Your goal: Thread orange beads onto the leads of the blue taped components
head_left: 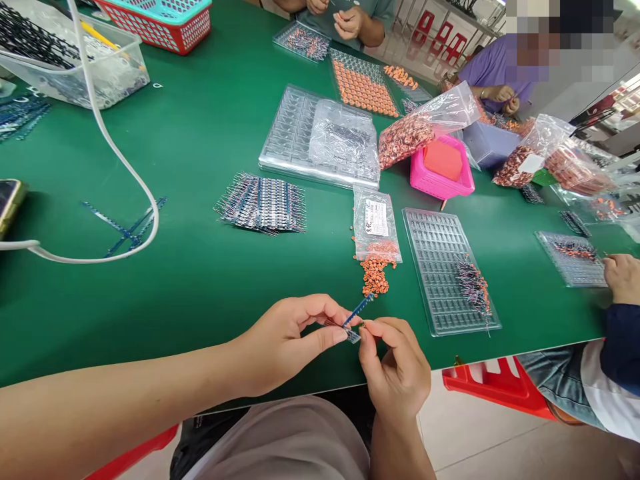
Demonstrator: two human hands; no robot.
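My left hand (295, 340) pinches thin blue-and-silver strips (353, 335) between thumb and fingers; one blue strip (361, 308) sticks up toward the orange pieces. Close beside its right end, my right hand (397, 363) has thumb and forefinger pressed together on something too small to make out. Small orange ring-like pieces (375, 277) spill from a clear labelled bag (376, 223) just beyond my hands. A stack of blue-and-silver strips (263, 203) lies farther left. To the right, a clear ribbed tray (440, 267) holds a bunch of thin dark parts with orange ends (474, 287).
Clear stacked trays (290, 133), a bag of reddish pieces (407, 137) and a pink basket (433, 177) stand beyond. A white cable (107, 133) loops over crossed blue strips (127, 233) at left. A co-worker's hand (623, 277) is at far right; other people sit across.
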